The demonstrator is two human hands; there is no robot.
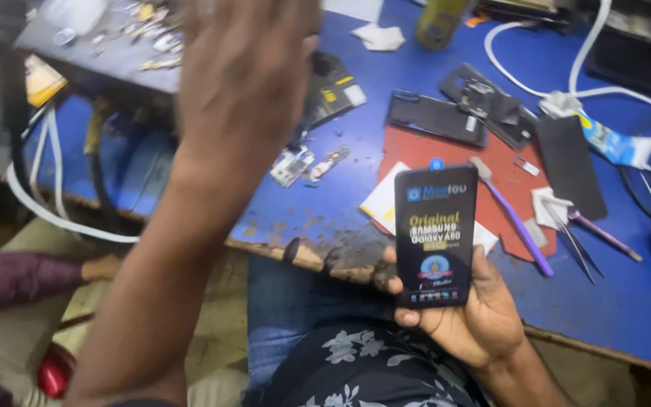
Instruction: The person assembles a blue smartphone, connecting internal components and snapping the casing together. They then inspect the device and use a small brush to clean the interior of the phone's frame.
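A black phone screen panel (435, 235) is gripped upright in the right hand (467, 313), its long axis pointing away from the body over the blue table (627, 301); the left hand (242, 71), raised open and empty, is farther off, up-left

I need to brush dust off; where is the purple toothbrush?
The purple toothbrush lies on the red mat, right of the black box in the right hand.

I note a glossy black phone screen (435, 235) with printed film in my right hand (470, 315), matt blue bench top (612, 294) chipped to bare wood at its edge, matt red mat (446, 154), metal tweezers (573, 240), purple plastic brush (512, 217), white paper scraps (380, 36).
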